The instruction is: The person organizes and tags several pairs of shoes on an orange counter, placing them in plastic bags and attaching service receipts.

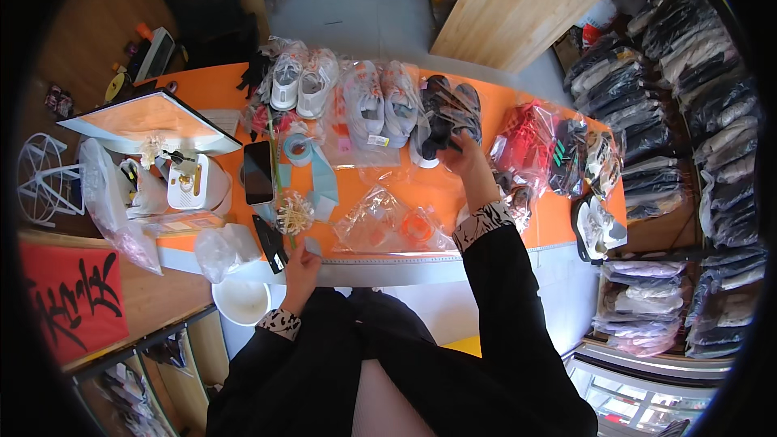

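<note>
My left hand (301,267) pinches a small pale piece of paper or tape (312,247) at the near edge of the orange counter. My right hand (461,155) reaches over the counter to the black shoes (448,110), which lie in clear plastic; its fingers are at their near side, and whether they grip is hard to tell. Left of those shoes stand two bagged pairs of light sneakers (380,103) (303,82). A clear plastic bag (370,218) lies in front of me with an orange roll of tape (417,226). A light blue roll (298,149) with a loose strip is near a phone (258,173).
On the right are bagged red shoes (527,136) and white-and-black shoes (595,227) at the counter's edge. A monitor (164,118) and white box-shaped device (197,185) stand left. Below the near edge is a white bucket (241,301). Racks of bagged clothes (643,133) line the right.
</note>
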`<act>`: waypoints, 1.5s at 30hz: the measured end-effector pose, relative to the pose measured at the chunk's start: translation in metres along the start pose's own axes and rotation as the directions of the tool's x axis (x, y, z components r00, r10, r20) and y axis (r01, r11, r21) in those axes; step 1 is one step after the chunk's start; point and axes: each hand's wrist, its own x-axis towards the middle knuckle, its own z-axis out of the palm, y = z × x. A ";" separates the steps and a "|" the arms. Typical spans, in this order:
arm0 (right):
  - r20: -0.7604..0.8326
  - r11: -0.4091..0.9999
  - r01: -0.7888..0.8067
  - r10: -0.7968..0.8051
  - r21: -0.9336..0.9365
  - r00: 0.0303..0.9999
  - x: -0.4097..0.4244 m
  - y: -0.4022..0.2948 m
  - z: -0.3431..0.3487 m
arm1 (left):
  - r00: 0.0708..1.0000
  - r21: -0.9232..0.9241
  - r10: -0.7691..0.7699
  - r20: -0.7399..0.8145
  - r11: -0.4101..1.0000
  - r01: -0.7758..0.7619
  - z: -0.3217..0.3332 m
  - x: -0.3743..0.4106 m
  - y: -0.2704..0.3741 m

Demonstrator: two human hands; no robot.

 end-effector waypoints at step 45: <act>0.586 0.115 0.585 0.334 -0.803 0.738 -0.143 0.030 0.057 | 0.978 0.513 0.089 0.186 0.840 -0.174 0.030 -0.039 0.033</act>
